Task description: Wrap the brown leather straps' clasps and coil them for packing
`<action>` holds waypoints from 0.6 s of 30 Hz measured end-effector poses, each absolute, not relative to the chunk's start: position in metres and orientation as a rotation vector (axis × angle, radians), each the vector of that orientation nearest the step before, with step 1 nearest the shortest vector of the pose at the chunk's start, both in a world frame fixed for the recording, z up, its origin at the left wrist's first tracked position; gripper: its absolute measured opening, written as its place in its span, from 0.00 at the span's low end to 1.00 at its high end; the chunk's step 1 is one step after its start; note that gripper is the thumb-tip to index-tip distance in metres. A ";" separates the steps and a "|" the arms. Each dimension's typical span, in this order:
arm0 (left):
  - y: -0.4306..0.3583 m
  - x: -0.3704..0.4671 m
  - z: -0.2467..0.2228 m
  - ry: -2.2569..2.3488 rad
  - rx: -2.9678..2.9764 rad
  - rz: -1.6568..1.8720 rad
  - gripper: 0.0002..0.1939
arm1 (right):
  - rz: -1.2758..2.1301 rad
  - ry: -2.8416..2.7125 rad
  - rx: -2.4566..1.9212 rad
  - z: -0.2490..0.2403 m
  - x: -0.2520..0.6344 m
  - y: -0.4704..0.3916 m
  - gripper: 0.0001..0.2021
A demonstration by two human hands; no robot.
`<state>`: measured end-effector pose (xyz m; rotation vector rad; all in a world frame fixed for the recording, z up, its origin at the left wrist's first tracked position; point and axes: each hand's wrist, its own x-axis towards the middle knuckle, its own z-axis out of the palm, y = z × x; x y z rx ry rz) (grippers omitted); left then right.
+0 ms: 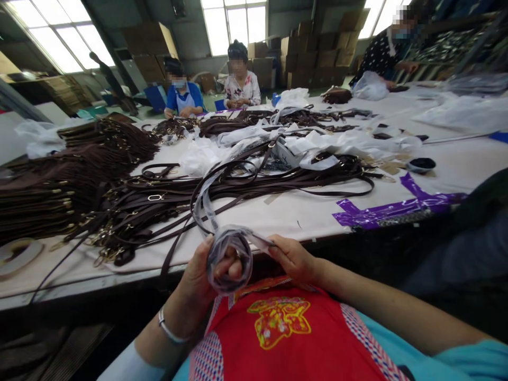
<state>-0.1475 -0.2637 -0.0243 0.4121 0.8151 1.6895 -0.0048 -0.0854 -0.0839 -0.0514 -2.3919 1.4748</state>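
Observation:
In front of the red apron, my left hand (202, 275) is closed around a coiled dark strap wrapped in clear plastic (229, 288), its fingertips showing through the middle of the coil. My right hand (291, 256) pinches the plastic's free end to the right of the coil. From the coil, a length of strap and plastic runs up onto the table (309, 225). Just beyond my hands lies a long pile of dark brown straps (238, 188) with metal buckles and clips.
Tall stacks of dark brown pieces (71, 174) stand at the left, near a tape roll (18, 256). Purple tape (377, 211) covers the table edge at the right. Crumpled plastic bags (341, 143) lie mid-table. Several people are around the far side.

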 end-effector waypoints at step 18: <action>-0.238 -0.137 -0.079 0.967 0.611 1.959 0.19 | 2.444 -1.629 -0.207 -0.084 -0.043 -0.122 0.21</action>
